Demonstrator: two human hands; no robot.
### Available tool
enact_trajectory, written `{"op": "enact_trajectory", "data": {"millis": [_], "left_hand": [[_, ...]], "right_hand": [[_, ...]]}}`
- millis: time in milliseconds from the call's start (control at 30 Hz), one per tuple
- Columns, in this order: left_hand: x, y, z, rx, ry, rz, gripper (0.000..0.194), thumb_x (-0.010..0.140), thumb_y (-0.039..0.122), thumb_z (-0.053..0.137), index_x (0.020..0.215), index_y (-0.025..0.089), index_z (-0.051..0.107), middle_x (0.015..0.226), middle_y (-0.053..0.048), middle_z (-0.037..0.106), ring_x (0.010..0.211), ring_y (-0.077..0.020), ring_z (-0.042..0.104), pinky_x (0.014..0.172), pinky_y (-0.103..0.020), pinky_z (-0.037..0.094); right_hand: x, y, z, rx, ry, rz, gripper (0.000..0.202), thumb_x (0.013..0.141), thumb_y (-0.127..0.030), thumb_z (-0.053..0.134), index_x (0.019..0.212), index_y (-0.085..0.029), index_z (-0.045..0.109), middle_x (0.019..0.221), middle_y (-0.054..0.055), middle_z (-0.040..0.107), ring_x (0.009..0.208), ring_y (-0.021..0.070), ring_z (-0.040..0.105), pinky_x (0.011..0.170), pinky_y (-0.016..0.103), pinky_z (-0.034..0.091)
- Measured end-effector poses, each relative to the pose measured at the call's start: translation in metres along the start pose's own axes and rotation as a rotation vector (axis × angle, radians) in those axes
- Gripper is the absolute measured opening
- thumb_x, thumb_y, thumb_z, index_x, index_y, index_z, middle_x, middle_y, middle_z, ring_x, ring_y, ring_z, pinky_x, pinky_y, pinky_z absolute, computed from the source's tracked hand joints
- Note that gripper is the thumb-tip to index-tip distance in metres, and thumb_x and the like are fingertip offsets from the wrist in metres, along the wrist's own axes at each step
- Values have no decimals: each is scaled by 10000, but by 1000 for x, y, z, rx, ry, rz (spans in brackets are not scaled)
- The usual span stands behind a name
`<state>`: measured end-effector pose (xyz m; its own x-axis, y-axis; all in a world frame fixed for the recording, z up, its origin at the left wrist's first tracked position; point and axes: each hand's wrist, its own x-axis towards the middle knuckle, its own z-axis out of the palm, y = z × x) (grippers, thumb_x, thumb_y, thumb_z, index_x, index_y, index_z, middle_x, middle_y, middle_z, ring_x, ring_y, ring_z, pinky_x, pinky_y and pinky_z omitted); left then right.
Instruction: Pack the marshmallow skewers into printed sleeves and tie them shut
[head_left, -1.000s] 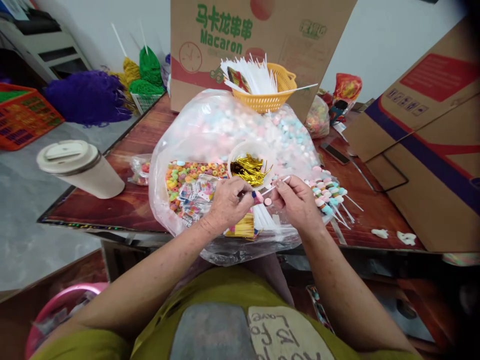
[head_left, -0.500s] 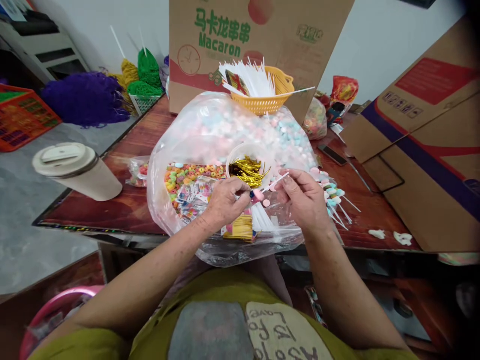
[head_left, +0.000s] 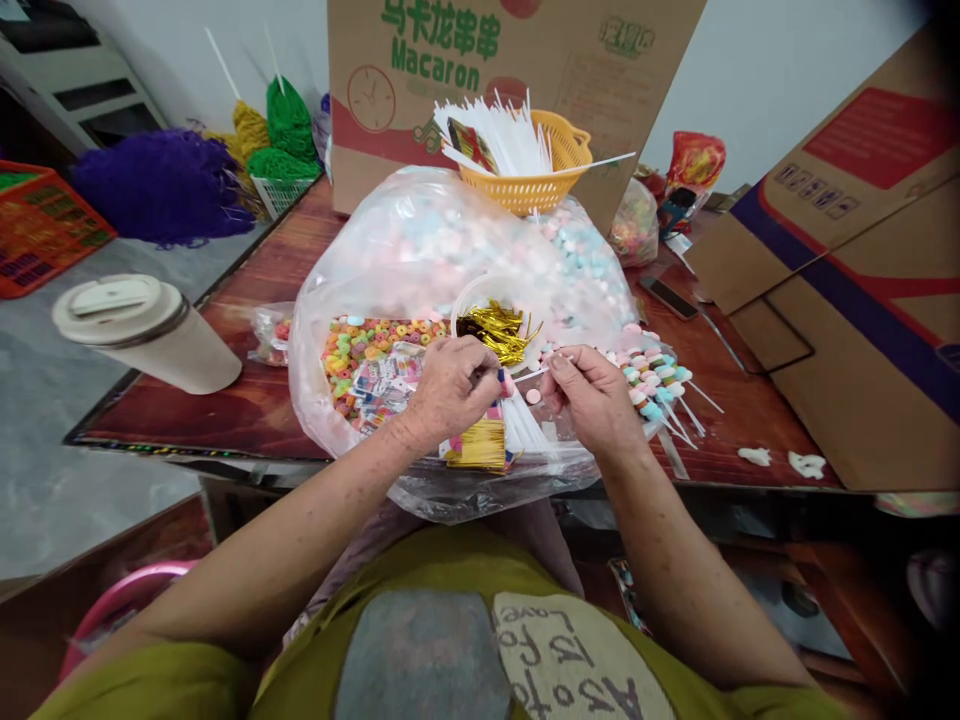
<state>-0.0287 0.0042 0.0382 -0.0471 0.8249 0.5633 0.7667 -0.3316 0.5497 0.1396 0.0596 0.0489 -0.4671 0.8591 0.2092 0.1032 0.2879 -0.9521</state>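
My left hand [head_left: 454, 388] is closed, its fingertips pinching a small pink marshmallow [head_left: 509, 384] with a dark blue bit beside it; the fingers hide much of both. My right hand [head_left: 592, 398] is closed on a thin white stick [head_left: 534, 373], whose left end reaches the marshmallow. Under the hands, the open plastic bag [head_left: 319, 400] holds coloured cereal rings [head_left: 352, 352], small printed packets [head_left: 382, 378], gold twist ties [head_left: 480, 445] and white sticks [head_left: 525, 425]. Just beyond stands a clear tub [head_left: 469, 292] of gold tinsel strips [head_left: 499, 330]. Skewered marshmallows [head_left: 652, 375] lie right of my right hand.
A yellow basket [head_left: 525, 190] of white sticks sits at the back before a Macaron carton [head_left: 540, 60]. Another carton [head_left: 885, 330] stands at the right. A lidded cup [head_left: 180, 345] is at the left, a phone [head_left: 670, 297] at the right.
My left fingers have closed further over the pink marshmallow, so less of it shows. My right hand has shifted slightly left and down with the stick. The whole view has tilted a little.
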Motion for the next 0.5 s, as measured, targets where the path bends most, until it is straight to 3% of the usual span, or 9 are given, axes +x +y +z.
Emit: {"op": "enact_trajectory", "data": {"millis": [167,300,400,500], "left_hand": [[4,-9,-4,185,-101,149,120,743,192,453,729,179,572,745,-38,624,760,-190,550,823,-380,337],[13,-12,-8,318,-230,293,159,778,212,446,771,177,600,781,-60,613,798,-219,527,897,-450,295],[20,-3,-6,378,-338,425,147,779,213,469,736,180,606,767,-63,604,819,-229,523,983,-508,232],[15,10,-1,363,-317,465,142,797,175,474,749,190,606,826,-62,628,902,-229,541,1056,-525,152]], "right_hand": [[-6,8,-9,-93,-20,10,287,871,-381,476,673,-183,539,592,-20,528,496,88,432,495,222,338],[-15,13,-22,-476,-246,-78,211,839,-314,493,704,-184,588,618,1,544,577,120,456,553,244,333],[-25,20,-10,-573,-322,-122,172,825,-270,473,720,-190,583,633,15,551,583,134,447,566,262,318],[-33,30,10,-421,-222,-55,171,836,-287,466,713,-197,542,611,3,514,565,129,419,544,257,309]]}}
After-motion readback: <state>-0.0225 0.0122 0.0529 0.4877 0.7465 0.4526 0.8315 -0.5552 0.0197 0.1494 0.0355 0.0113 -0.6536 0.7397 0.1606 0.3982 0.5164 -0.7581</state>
